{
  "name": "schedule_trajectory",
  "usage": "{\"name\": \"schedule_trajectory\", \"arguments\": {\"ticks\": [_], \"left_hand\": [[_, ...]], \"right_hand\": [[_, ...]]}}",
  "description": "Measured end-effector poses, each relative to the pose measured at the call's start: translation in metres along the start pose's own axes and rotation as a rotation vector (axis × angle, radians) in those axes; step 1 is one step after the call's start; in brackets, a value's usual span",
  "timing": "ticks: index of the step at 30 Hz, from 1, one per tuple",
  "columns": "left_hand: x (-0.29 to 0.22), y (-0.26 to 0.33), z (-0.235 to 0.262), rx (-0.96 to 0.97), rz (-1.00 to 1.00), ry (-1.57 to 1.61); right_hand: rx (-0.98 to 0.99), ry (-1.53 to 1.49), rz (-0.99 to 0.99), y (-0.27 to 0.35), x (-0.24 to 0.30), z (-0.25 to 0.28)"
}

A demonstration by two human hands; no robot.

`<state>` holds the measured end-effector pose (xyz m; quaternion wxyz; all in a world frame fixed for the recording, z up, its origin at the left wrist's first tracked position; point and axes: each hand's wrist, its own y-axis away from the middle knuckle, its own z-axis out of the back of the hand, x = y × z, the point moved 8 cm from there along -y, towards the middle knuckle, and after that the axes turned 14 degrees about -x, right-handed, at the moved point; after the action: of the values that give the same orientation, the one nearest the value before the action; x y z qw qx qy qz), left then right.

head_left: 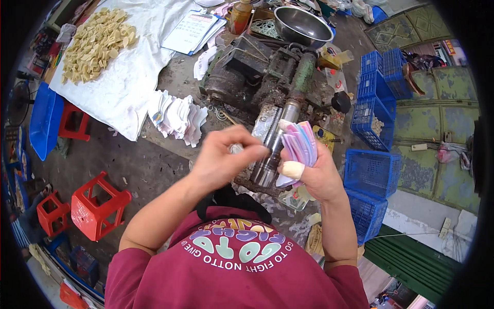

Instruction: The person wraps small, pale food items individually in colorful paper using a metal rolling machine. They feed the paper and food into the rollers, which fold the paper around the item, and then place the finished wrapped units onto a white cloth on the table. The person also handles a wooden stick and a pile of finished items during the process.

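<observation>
My right hand grips a fanned stack of thin pink, purple and white fabric pieces. Cream-coloured covers sit on its thumb and one fingertip. My left hand is closed in a pinch, slightly blurred, left of the shiny metal roller. A small whitish bit shows among its fingers, too unclear to name. Roller and flat metal bar jut toward me from a greasy, dark green machine. Left of the machine, a pile of white fabric pieces with coloured edges lies at the table's edge.
On a white sheet lies a heap of yellowish curved pieces. A clipboard and a steel bowl are at the back. Red stools stand on the left floor; blue crates line the right.
</observation>
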<state>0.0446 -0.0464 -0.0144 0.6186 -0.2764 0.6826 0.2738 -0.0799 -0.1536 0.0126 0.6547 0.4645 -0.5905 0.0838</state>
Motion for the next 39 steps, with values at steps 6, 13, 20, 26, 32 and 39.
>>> {"name": "schedule_trajectory", "arguments": {"ticks": [6, 13, 20, 26, 32, 39], "left_hand": [[-0.019, 0.01, -0.039, 0.095, 0.286, 0.18], [-0.016, 0.017, -0.056, 0.222, 0.339, 0.556], [-0.019, 0.003, -0.039, 0.093, 0.172, 0.379], [-0.025, 0.007, -0.034, -0.001, -0.107, -0.003], [0.0, -0.004, -0.006, -0.157, -0.409, -0.429], [0.028, -0.014, -0.007, -0.169, -0.347, -0.39]], "right_hand": [[0.028, 0.027, 0.109, 0.009, 0.003, -0.005], [0.23, -0.267, -0.036, 0.013, -0.022, 0.004], [0.014, -0.024, 0.129, 0.021, 0.019, 0.081], [0.118, 0.035, -0.019, 0.024, 0.005, 0.061], [0.182, 0.442, -0.209, -0.007, -0.018, 0.062], [0.0, 0.302, -0.175, -0.016, -0.021, 0.055]]}}
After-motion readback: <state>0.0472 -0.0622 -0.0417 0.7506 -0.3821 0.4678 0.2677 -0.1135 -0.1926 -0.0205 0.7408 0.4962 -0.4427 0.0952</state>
